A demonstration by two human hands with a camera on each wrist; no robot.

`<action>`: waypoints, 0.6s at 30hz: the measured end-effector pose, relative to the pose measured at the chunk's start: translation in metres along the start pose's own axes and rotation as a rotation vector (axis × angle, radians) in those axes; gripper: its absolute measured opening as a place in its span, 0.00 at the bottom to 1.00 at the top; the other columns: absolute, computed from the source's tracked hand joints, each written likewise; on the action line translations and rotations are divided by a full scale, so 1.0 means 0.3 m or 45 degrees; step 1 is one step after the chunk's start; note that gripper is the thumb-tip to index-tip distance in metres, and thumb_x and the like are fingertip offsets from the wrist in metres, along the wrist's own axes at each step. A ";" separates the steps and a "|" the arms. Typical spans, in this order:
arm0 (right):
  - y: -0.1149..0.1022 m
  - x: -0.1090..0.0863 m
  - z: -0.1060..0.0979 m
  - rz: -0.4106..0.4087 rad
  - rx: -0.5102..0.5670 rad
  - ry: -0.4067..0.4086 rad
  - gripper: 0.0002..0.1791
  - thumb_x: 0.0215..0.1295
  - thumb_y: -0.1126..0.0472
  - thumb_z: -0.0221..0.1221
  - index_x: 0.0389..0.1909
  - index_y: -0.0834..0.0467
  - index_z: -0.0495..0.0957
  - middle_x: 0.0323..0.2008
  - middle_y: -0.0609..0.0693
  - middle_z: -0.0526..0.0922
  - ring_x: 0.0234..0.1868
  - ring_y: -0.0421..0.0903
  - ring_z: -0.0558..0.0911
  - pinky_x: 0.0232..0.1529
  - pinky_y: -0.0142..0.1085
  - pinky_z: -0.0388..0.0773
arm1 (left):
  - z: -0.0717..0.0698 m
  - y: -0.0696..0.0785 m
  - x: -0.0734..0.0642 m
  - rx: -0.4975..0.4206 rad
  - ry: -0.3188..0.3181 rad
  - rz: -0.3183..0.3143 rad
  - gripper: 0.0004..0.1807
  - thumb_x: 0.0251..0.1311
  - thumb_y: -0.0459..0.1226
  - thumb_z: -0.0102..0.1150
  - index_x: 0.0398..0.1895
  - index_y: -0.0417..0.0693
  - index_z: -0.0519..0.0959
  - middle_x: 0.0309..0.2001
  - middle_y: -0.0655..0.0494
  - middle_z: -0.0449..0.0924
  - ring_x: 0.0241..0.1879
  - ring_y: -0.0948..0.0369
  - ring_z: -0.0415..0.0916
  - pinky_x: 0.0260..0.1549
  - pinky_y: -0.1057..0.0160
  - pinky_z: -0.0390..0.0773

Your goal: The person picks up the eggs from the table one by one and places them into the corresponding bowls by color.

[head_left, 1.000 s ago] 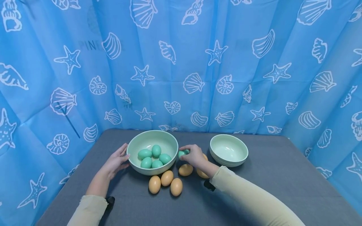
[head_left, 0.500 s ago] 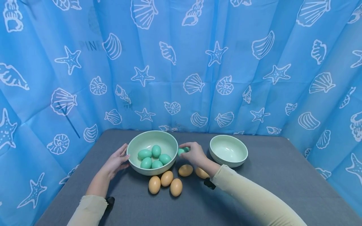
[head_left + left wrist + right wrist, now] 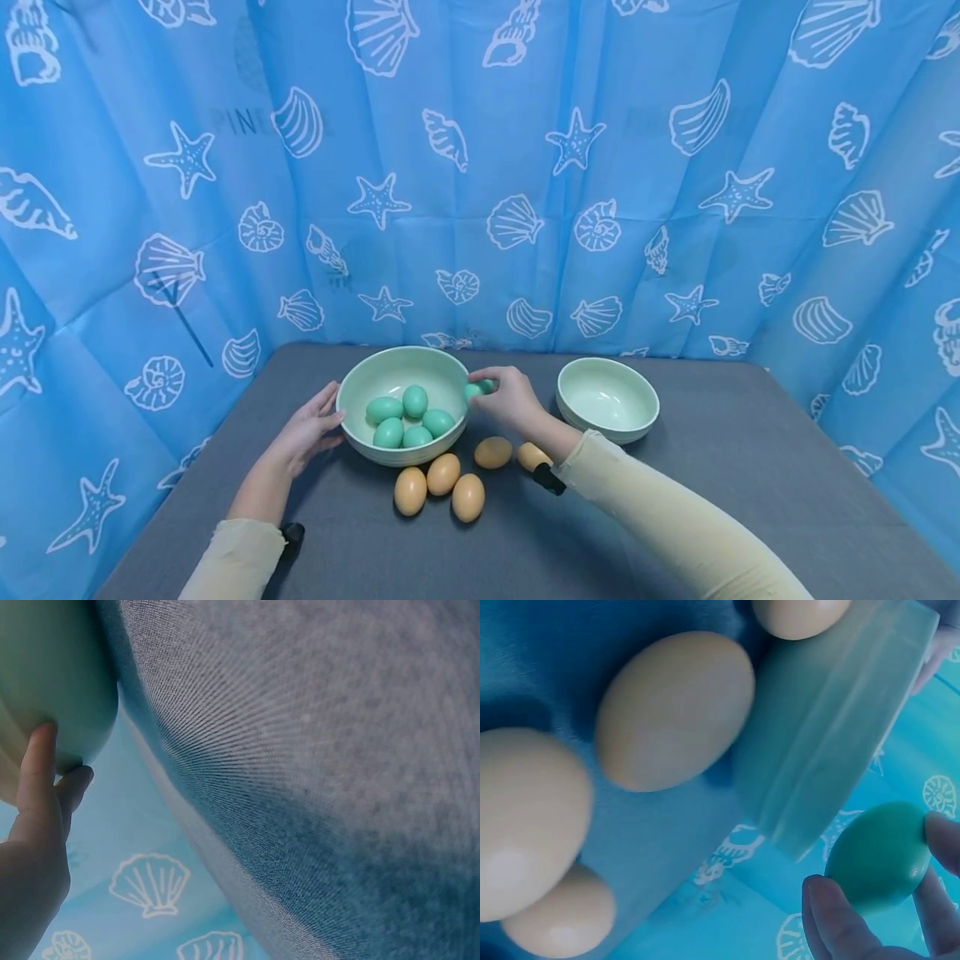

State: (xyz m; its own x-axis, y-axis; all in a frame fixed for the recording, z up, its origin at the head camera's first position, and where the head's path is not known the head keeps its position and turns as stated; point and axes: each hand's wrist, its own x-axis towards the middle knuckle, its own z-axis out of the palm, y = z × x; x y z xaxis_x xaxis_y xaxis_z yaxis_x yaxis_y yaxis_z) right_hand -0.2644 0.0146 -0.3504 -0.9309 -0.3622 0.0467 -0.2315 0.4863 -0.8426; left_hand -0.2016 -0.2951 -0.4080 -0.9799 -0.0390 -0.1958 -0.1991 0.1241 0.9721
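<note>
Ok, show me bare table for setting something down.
Bare grey tablecloth: right of the small mint round bowl; also between the cream sleeves, nearer than the tan oval eggs. Crowded: between those eggs and the large mint round bowl.

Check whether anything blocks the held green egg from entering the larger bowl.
Nothing visible except the right rim of the larger bowl; in the head view, the egg in the right hand overlaps it.

Green egg (image 3: 477, 388) partly behind right hand (image 3: 510, 400), large bowl (image 3: 56, 667) cropped in left-wrist view, curtain lettering (image 3: 243, 122) seemingly partly blurred
</note>
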 end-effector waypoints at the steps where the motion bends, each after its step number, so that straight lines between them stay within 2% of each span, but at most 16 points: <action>1: -0.005 0.000 0.002 -0.005 0.003 -0.001 0.19 0.62 0.69 0.65 0.54 0.63 0.83 0.57 0.59 0.82 0.44 0.50 0.83 0.38 0.37 0.83 | 0.002 0.000 -0.001 0.002 0.001 0.004 0.38 0.79 0.33 0.39 0.81 0.45 0.31 0.81 0.44 0.28 0.79 0.43 0.34 0.70 0.38 0.60; 4: -0.019 0.002 0.013 -0.016 0.014 -0.018 0.19 0.62 0.69 0.65 0.55 0.64 0.83 0.59 0.60 0.80 0.45 0.50 0.83 0.36 0.36 0.82 | 0.004 -0.003 -0.003 0.006 0.004 0.008 0.38 0.79 0.33 0.39 0.81 0.45 0.31 0.81 0.44 0.28 0.79 0.43 0.34 0.70 0.37 0.60; 7: -0.033 0.005 0.030 -0.030 0.019 -0.037 0.19 0.62 0.68 0.66 0.55 0.63 0.83 0.60 0.60 0.80 0.41 0.47 0.82 0.33 0.34 0.79 | 0.005 -0.004 -0.004 0.006 0.007 0.001 0.38 0.79 0.33 0.39 0.81 0.45 0.31 0.81 0.44 0.29 0.79 0.43 0.33 0.70 0.38 0.60; 11: -0.051 0.011 0.053 -0.056 0.034 -0.061 0.18 0.62 0.67 0.66 0.54 0.61 0.84 0.59 0.60 0.81 0.28 0.42 0.75 0.27 0.32 0.73 | 0.003 -0.003 -0.004 -0.004 0.009 0.001 0.38 0.79 0.32 0.39 0.81 0.45 0.31 0.81 0.44 0.28 0.79 0.42 0.33 0.70 0.37 0.60; 13: -0.058 0.013 0.063 -0.063 0.041 -0.076 0.18 0.63 0.67 0.66 0.54 0.61 0.84 0.59 0.60 0.80 0.24 0.40 0.71 0.25 0.31 0.71 | 0.001 -0.002 -0.003 -0.009 0.010 0.005 0.38 0.79 0.33 0.39 0.81 0.45 0.31 0.81 0.44 0.28 0.79 0.42 0.34 0.70 0.37 0.60; 16: -0.068 0.015 0.078 -0.042 0.058 -0.101 0.18 0.63 0.67 0.66 0.55 0.60 0.83 0.60 0.60 0.79 0.26 0.42 0.73 0.26 0.31 0.72 | 0.001 -0.001 -0.003 -0.009 0.008 0.007 0.38 0.79 0.33 0.39 0.81 0.46 0.31 0.81 0.44 0.29 0.79 0.42 0.35 0.70 0.38 0.60; 18: -0.070 0.018 0.090 -0.026 0.064 -0.111 0.18 0.63 0.67 0.66 0.55 0.60 0.83 0.61 0.60 0.78 0.32 0.43 0.78 0.28 0.32 0.75 | 0.003 0.000 -0.004 -0.008 0.006 0.008 0.38 0.79 0.33 0.39 0.81 0.46 0.31 0.81 0.44 0.29 0.79 0.42 0.36 0.70 0.38 0.60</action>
State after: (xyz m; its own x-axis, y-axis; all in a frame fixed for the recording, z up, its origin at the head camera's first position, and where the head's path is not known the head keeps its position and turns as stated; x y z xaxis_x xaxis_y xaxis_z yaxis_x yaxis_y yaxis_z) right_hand -0.2569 -0.0190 -0.3467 -0.8974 -0.4409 0.0194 -0.2340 0.4381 -0.8679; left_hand -0.2006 -0.2943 -0.4078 -0.9811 -0.0425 -0.1890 -0.1928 0.1185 0.9741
